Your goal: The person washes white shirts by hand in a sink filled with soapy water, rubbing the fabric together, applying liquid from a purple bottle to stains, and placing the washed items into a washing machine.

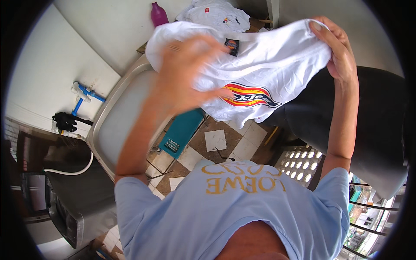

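Note:
A white T-shirt (268, 56) with a dark neck label and a red, yellow and black printed graphic is stretched out ahead of me. My right hand (338, 50) grips its upper right edge, thumb in front and fingers behind. My left hand (186, 71) is smeared by motion in front of the shirt's left part. Its thumb and fingers are spread wide apart, and no cloth shows between them. The shirt's lower edge hangs in loose folds above the tiled floor.
A metal basin (125, 108) stands at the left, near blue pipes (89, 93) and a tap. A teal plastic board (180, 134) lies below the shirt. Behind are a purple bottle (159, 15) and more white clothing (216, 15). A large black covered object (359, 125) fills the right.

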The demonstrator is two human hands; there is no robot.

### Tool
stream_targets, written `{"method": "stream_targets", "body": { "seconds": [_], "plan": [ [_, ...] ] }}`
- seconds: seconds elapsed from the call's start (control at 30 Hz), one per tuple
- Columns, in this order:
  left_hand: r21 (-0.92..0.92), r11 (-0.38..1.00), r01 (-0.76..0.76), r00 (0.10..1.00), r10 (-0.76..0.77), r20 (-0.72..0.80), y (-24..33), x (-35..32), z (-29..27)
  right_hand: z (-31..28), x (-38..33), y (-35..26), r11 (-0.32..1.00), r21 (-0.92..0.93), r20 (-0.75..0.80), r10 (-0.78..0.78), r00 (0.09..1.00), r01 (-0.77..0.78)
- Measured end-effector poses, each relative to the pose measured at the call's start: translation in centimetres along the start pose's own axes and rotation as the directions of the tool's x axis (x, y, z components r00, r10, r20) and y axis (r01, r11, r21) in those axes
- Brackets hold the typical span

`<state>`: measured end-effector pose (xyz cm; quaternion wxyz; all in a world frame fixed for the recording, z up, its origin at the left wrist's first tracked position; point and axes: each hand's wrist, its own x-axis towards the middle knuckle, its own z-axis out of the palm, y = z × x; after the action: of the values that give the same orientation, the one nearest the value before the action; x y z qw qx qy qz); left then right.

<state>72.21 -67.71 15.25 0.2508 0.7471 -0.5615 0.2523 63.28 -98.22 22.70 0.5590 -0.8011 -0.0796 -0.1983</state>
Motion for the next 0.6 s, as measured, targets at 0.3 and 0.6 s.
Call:
{"method": "stream_targets", "body": {
  "seconds": [0.3, 0.6],
  "plan": [
    [-0.814, 0.446, 0.371, 0.861, -0.494, 0.122, 1.0, -5.3, 12.8, 0.2, 4.6, 8.1, 0.983, -0.076, 0.049, 0.171, 0.984, -0.167],
    [-0.8, 0.291, 0.525, 0.789, -0.518, 0.33, -0.9, -3.4, 8.5, -1.0, 5.9, 13.6, 0.986, 0.02, 0.018, 0.163, 0.986, -0.163]
  ]
}}
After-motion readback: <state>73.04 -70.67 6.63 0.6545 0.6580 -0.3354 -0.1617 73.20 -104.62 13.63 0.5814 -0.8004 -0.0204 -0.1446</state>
